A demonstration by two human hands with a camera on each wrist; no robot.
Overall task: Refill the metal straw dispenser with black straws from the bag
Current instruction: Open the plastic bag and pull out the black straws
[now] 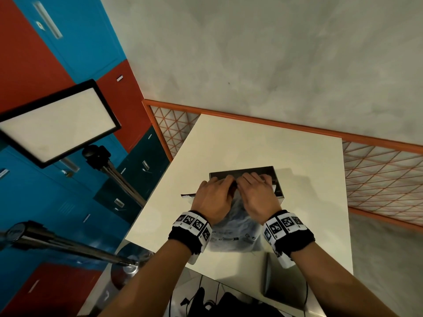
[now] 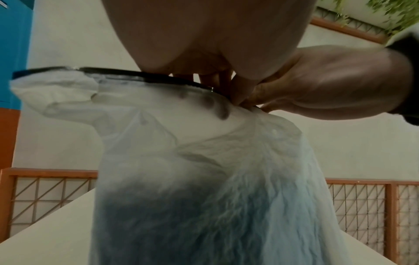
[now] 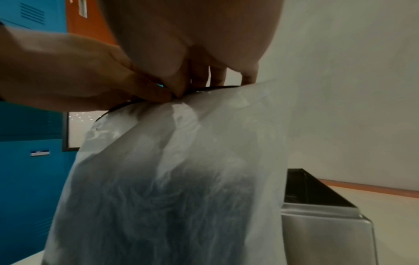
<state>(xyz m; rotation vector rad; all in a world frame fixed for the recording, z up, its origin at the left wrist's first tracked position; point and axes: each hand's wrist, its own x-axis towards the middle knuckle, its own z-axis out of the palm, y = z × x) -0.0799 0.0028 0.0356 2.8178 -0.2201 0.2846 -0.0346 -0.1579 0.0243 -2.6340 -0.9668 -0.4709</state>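
Pinching the bag's top edge, both hands' fingers clamp it, metal dispenser just beyond.

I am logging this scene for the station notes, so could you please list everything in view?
bag: one, translucent white with a black top strip, upright on the table, dark straws showing through
straw dispenser: one, metal, open-topped, just beyond the bag
table: one, cream
railing: one, orange lattice, behind the table
light panel: one, white, black-framed, left
lockers: several, blue and red, left
left hand: pinches the bag's top
right hand: pinches the bag's top
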